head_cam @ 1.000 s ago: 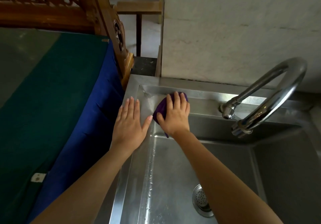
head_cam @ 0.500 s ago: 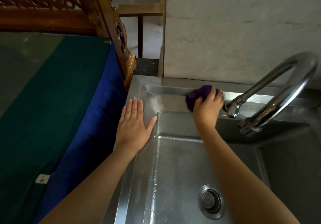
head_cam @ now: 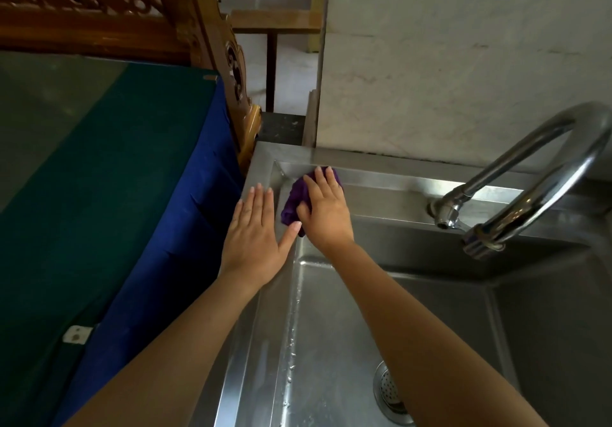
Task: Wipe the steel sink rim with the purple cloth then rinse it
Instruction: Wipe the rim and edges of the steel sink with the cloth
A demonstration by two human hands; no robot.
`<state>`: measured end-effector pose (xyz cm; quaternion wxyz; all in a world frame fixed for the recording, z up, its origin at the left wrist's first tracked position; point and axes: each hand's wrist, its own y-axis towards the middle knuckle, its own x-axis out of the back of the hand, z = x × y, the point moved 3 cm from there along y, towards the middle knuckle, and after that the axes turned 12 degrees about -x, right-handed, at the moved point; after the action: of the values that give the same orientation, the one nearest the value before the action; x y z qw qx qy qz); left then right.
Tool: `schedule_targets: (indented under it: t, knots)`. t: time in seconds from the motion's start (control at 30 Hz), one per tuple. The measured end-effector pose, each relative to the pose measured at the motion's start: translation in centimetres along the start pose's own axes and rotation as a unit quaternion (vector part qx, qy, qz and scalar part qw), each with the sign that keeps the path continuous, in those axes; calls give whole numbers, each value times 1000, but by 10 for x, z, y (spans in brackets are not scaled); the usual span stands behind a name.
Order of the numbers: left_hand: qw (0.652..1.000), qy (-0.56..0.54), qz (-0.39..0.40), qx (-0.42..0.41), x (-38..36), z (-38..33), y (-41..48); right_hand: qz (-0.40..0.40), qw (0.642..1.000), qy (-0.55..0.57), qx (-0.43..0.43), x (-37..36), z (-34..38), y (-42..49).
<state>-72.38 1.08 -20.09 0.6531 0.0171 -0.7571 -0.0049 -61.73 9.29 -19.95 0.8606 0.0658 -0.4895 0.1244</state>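
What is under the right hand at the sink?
A bunched purple cloth, pressed onto the steel sink rim by the right hand. The steel beneath it is hidden.

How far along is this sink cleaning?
Midway, I'd guess. Done: hard to judge; the sink rim looks shiny, with droplets down the basin's left wall. In hand: the right hand presses the purple cloth onto the rim's far-left corner while the left hand rests flat on the left rim. Left: the rinse; no water runs from the tap.
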Motion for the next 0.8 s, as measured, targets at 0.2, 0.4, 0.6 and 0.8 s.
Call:
schedule_targets:
  t: [0.2,0.4,0.6,0.8]
  knots:
    - [999,-37,1,11,7,7,-36,93,994,2,62,-2,18,3]
    - [1000,-10,1,15,7,5,-83,85,991,78,64,-14,41,-40]
    - [1000,21,8,6,6,2,-94,87,988,-15,126,-19,27,-43]
    - [999,34,7,10,3,3,-94,69,987,-124,70,-20,28,22]
